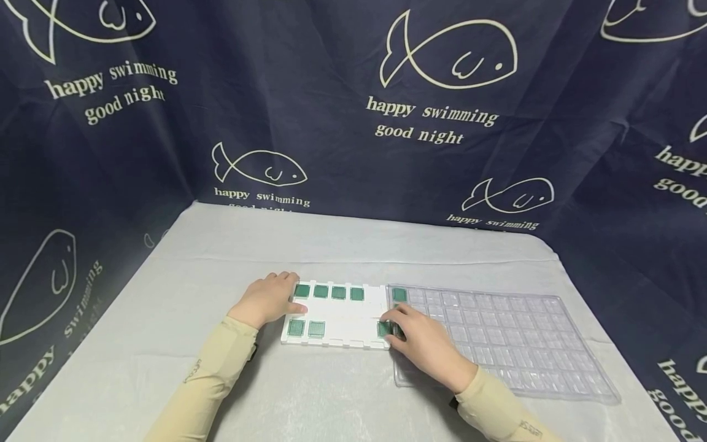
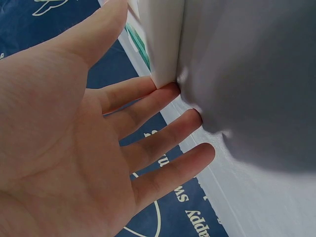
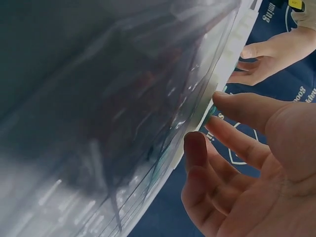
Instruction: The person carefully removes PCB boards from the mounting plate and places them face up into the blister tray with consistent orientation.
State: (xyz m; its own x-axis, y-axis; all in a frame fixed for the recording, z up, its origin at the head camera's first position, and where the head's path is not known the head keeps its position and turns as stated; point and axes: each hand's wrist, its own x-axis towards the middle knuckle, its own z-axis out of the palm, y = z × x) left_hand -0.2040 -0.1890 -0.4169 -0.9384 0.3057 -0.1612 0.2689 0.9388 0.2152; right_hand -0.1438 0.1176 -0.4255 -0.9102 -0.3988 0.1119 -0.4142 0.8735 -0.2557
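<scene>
A white rectangular tray (image 1: 350, 314) lies on the table with several small green square circuit boards (image 1: 339, 293) along its two long sides. My left hand (image 1: 270, 299) rests at its left end, thumb over the top. In the left wrist view, straight fingertips (image 2: 170, 90) touch the tray's side. At the tray's near right corner my right hand (image 1: 424, 344) pinches a green circuit board (image 1: 383, 329) between thumb and forefinger. The right wrist view shows only a green sliver of that circuit board (image 3: 210, 114) between the fingers.
A clear plastic tray (image 1: 497, 336) with rows of compartments adjoins the white tray on the right. One green circuit board (image 1: 399, 294) sits in its far left compartment; the right hand partly covers others below. A pale cloth (image 1: 331, 393) covers the table, with dark blue printed curtains (image 1: 342, 110) around it.
</scene>
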